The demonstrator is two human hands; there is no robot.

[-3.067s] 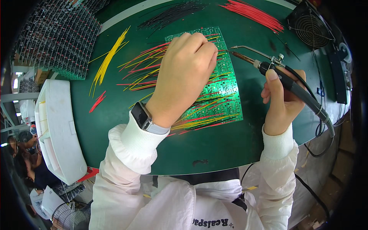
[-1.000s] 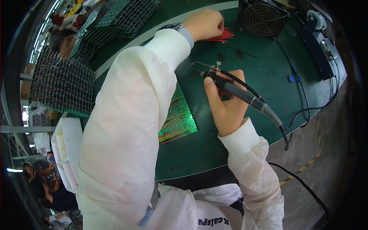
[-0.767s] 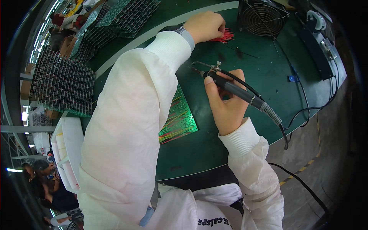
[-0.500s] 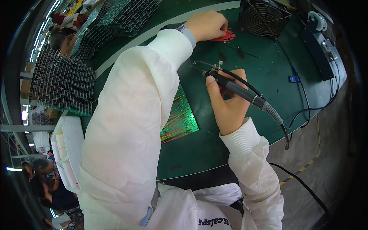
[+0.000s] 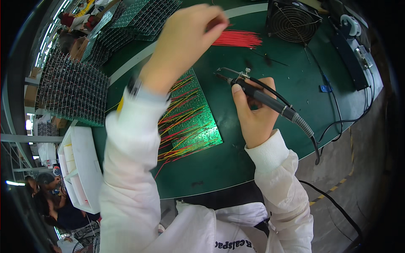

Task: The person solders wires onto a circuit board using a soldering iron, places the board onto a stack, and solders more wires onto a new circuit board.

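Note:
My right hand (image 5: 257, 111) grips a soldering iron (image 5: 263, 99) with a black grip and a thin feed tube clamped along it. The iron's tip points up and left above the green mat. My left hand (image 5: 185, 44) is raised, blurred, with thumb and fingers pinched together left of a bundle of red wires (image 5: 240, 39). What the pinch holds is too smeared to make out. Below the left hand lies a green circuit board panel (image 5: 196, 120), with rows of red and yellow wires (image 5: 177, 122) sticking out over its left side. My left wrist hides its upper left part.
A black fan (image 5: 294, 23) with a wire guard stands at the far right, beside a blue-grey box (image 5: 350, 59) with cables. Stacked board panels (image 5: 71, 88) fill the left and far left. A white tray (image 5: 80, 168) sits at the left edge. People (image 5: 59, 198) sit beyond.
My left hand has come away from the red wires, moving left and up, uncovering the bundle and more of the board. The right hand with the soldering iron has barely shifted.

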